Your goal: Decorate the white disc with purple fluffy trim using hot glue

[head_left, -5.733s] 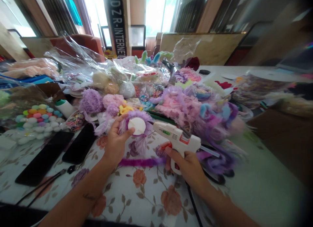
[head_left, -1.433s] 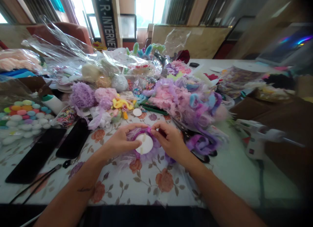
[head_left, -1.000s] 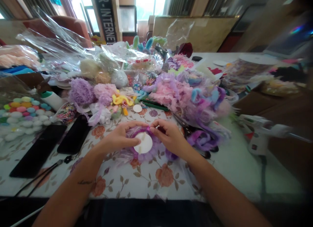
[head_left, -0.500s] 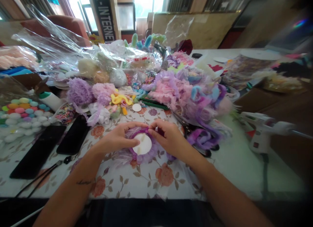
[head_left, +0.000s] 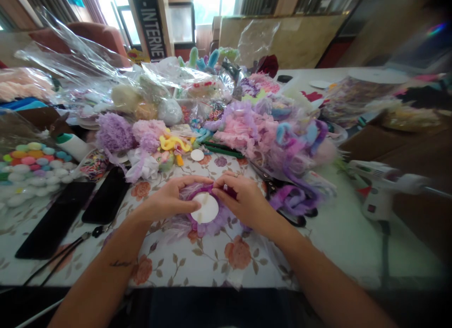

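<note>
Low over the flowered cloth is a white disc with pale strips across its face. A purple fuzzy trim and sheer lilac netting ring its edge. My left hand grips the disc from the left, thumb on the white face and fingers behind the far rim. At the upper right edge, my right hand pinches the purple trim between thumb and forefinger. Its other fingers are curled, with a small dark thing partly showing among them that I cannot make out.
Scissors lie right of my hands, partly under purple fuzzy strips. A glue gun stands further right. Two black phones lie on the left, near a bag of coloured balls. Piled craft materials line the back.
The disc and both hands stay almost in place. My right fingers have shifted slightly along the purple trim.
</note>
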Available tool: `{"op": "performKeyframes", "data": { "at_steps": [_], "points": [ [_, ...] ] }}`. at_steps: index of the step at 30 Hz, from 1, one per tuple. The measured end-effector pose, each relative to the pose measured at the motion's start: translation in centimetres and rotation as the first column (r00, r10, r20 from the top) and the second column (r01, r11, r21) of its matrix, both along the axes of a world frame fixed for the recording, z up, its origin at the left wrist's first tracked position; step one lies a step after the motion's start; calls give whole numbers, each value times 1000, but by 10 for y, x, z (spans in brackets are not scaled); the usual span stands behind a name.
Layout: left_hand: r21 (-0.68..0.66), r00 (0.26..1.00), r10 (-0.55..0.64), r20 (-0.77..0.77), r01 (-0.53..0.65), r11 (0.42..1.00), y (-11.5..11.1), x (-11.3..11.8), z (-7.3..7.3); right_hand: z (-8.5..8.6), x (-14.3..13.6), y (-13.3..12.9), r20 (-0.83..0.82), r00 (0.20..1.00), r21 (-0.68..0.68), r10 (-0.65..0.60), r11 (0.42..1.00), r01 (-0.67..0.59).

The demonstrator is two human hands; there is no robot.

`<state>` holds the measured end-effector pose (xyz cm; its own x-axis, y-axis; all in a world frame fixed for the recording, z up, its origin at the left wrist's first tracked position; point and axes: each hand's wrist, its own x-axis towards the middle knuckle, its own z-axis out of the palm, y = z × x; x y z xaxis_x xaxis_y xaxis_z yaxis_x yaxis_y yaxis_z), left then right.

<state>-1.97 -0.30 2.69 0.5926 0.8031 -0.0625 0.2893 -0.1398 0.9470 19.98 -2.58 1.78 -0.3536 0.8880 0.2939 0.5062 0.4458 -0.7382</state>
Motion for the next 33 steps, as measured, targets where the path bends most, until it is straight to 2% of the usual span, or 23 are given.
{"op": "performKeyframes", "data": {
  "at_steps": [13,22,28,33],
  "points": [
    [15,999,39,0,-39,999,-5,5,2,6,-1,-2,-46,998,0,-51,999,51],
    [2,998,48,40,-48,999,-8,9,6,6,-2,-2,-111,988,-65,-112,992,105],
    [20,999,15,38,-16,1000,-7,9,5,12,3,0,-125,989,-156,-74,986,54],
    [26,1000,3,10,-3,1000,-7,9,7,13,3,1,-144,987,-160,-65,986,42]
  ]
}}
